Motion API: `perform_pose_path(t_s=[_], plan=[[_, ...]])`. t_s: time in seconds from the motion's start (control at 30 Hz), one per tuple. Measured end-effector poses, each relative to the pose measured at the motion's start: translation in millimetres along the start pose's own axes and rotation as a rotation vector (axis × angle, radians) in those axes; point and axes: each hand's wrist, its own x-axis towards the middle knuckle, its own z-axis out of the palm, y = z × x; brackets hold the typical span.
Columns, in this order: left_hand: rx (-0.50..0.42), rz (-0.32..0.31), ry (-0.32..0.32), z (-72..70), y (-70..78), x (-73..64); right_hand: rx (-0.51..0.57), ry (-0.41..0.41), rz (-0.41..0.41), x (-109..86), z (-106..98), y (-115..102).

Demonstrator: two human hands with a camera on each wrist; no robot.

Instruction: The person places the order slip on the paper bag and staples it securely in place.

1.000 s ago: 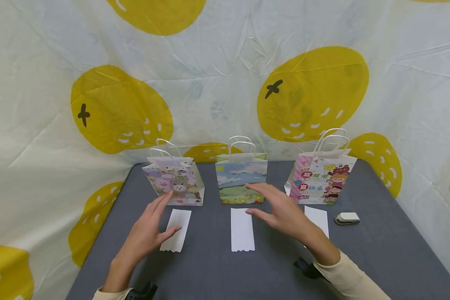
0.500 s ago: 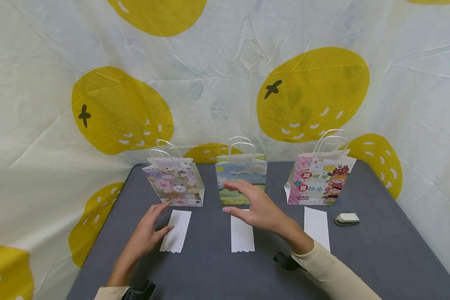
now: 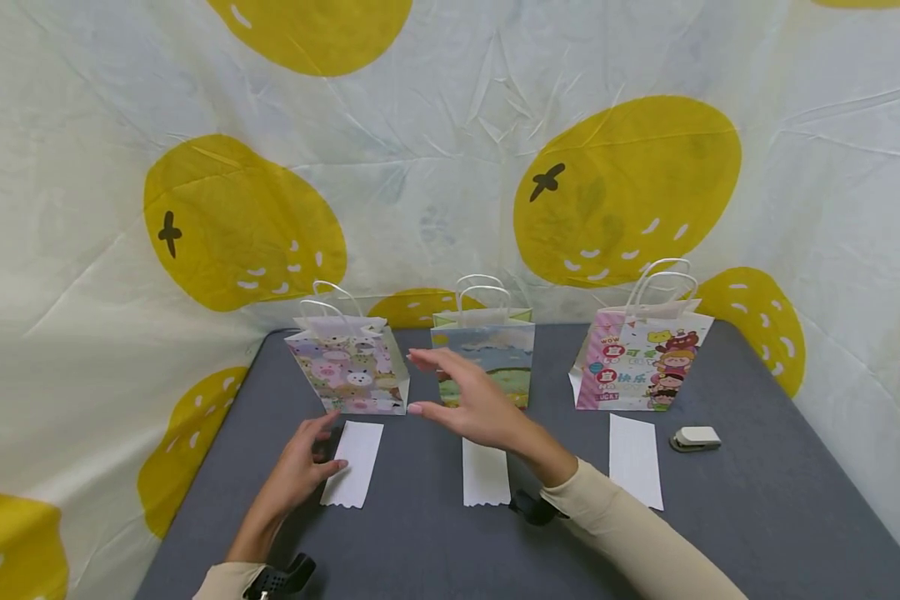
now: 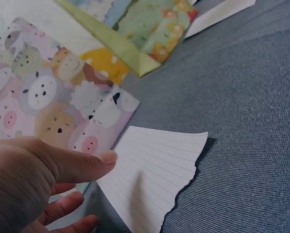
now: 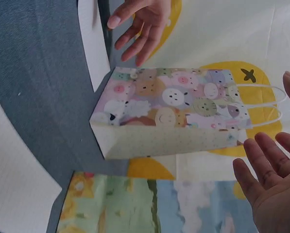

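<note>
My left hand (image 3: 296, 467) hovers at the left edge of a lined paper slip (image 3: 356, 467), thumb reaching over it and fingers loosely bent. In the left wrist view nothing sits between the thumb (image 4: 86, 165) and fingers. Behind that slip stands an animal-print paper gift bag (image 3: 345, 371) with white handles. My right hand (image 3: 480, 404) is raised in front of the landscape-print gift bag (image 3: 506, 354), thumb and fingers spread apart, pointing left and holding nothing. It partly hides that bag and the middle paper slip (image 3: 486, 479).
At the right stands a pink-striped gift bag (image 3: 637, 358) with cartoon figures. In front of it lies another paper slip (image 3: 636, 458), beside a small white stapler (image 3: 695, 438). A white cloth (image 3: 435, 200) with yellow fruit shapes hangs behind the dark grey table (image 3: 570, 558).
My right hand has moved left, from between the middle and right bags to the middle bag. The left hand has come slightly lower and nearer, its fingers bending more. Bags and slips stay put.
</note>
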Motion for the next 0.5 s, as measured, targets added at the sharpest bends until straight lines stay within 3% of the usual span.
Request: perform_pose_path(t_s=[0.2,0.5], plan=[[0.016,-0.050,0.014,5.0,-6.3,2.8,0.021,-0.008,0.024,17.3,11,1],[0.110,-0.073,0.037,12.6,-9.7,6.4,0.066,-0.011,0.080,37.9,27,3]])
